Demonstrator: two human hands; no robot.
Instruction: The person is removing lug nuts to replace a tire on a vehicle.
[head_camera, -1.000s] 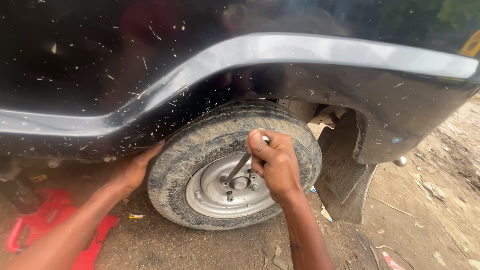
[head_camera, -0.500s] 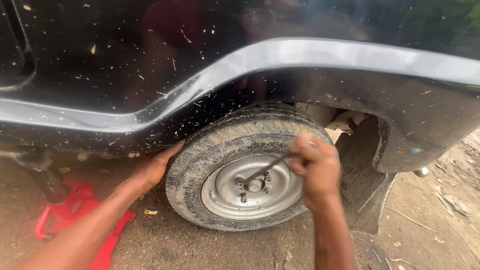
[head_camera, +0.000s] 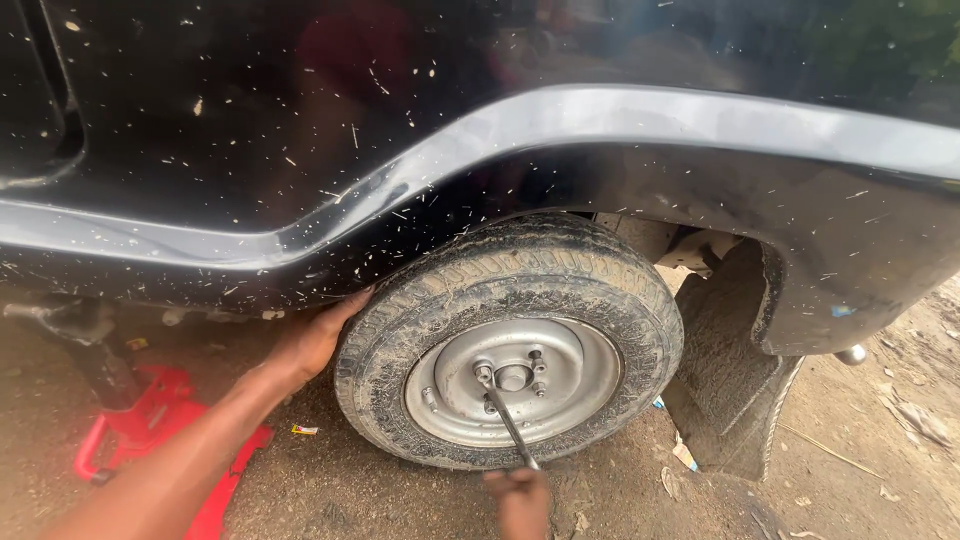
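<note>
Down goes the right hand (head_camera: 522, 497): half a second ago it was up by the top right of the wheel, and now it sits at the bottom middle of the frame, below the tyre. It is closed around the low end of the wrench (head_camera: 510, 425). Only part of this hand shows, since the frame edge cuts it off.

Up from that hand, the wrench is a thin dark bar. It leans up and a little left, and its top end sits on a nut (head_camera: 484, 372) on the left side of the hub.

At the lower left of the frame, the left arm reaches in from the corner. The left hand (head_camera: 318, 338) is spread flat and presses on the left side of the tyre (head_camera: 585, 275). It holds nothing.

Just left of that arm, a red jack (head_camera: 150, 420) stands on the dirt ground (head_camera: 850, 480).

In the middle of the frame, the silver rim (head_camera: 570, 375) sits inside the muddy tyre. A black mud flap (head_camera: 735, 370) hangs to the right of the wheel.

Farthest back, the dark car body (head_camera: 300, 130) fills the top of the frame, with bits of dry grass stuck all over it.
</note>
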